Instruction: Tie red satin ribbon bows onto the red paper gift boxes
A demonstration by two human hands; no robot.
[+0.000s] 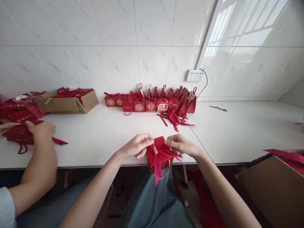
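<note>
A red gift box (161, 163) with a twisted cord handle (165, 171) sits at the table's front edge, right before me. Across its top runs a red ribbon (157, 167) gathered in a bow, one long tail hanging down the front. My left hand (140, 146) pinches the bow's left side between thumb and fingers. On the other side, my right hand (178, 145) closes on the ribbon's right part. Both hands are above the box top, and the fingers partly hide the knot.
Red boxes (139, 105) line the wall, with loose ribbons (175, 117) in front. A cardboard carton (64, 103) of ribbons stands left. At far left, a co-worker's hands (42, 128) handle a red box (20, 134). Another carton (273, 186) is at right; a power strip (195, 75) hangs on the wall.
</note>
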